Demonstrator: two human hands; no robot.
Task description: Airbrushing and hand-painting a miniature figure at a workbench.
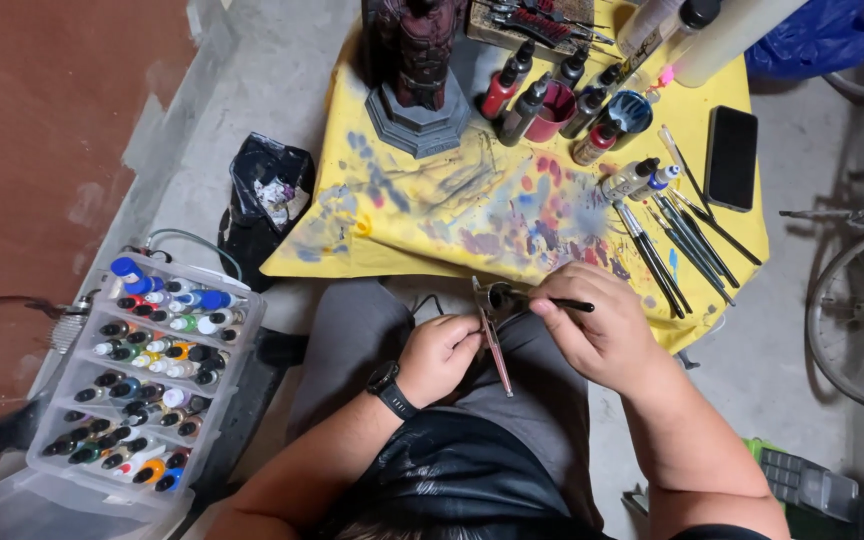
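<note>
- Over the person's lap, at the near edge of the table, the left hand [439, 355] has its fingers curled tight around the slim metal airbrush [493, 325], gripping it by the body just below the paint cup.
- The airbrush stands steeply, its round cup up near the table edge and its thin tail pointing down toward the grey trousers [357, 330].
- The right hand [600, 328] has thumb and fingertips pinched together on a thin black-handled brush [562, 302], which lies nearly level with its working end at the airbrush cup.
- The brush tip itself is too small to make out, and the palm of each hand is hidden.
- A black wristwatch [390, 389] sits on the left wrist.
- Just beyond the hands lies the paint-smeared yellow cloth [422, 215] covering the table, with a row of dark paintbrushes [677, 245] to the right and a black phone [730, 157] past them.
- Farther back stand several small paint bottles [542, 95] and a dark figurine on a grey stepped base [417, 110]; its top is cut off by the frame.
- Left of the lap, on the floor, a clear plastic case [52, 490] holds rows of dropper bottles with coloured caps.
- A bicycle wheel [857, 320] shows partly at the right edge.
</note>
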